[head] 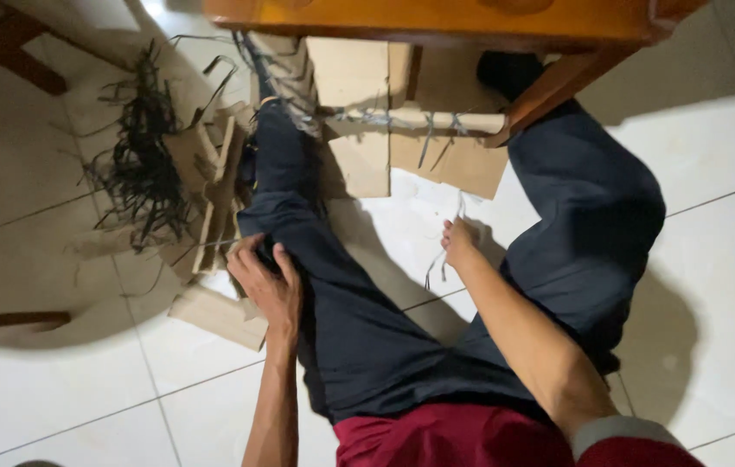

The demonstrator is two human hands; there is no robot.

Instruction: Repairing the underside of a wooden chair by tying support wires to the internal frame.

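A thin pale strip (439,259) is pinched in the right hand (458,242), between the legs above glossy white tile (713,156). The left hand (265,281) is pressed, fingers curled, on dark trouser cloth (350,320) beside flat cardboard slats (216,195) and stringy black shreds (138,164)

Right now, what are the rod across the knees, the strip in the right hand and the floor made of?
Rod: pale, matte, looks like bare wood or cane, bound with thin strips.
Strip, pinched in the right hand: thin, pale, flexible; plastic or split cane, can't tell.
Floor: glossy white tile, grout lines and reflections visible.
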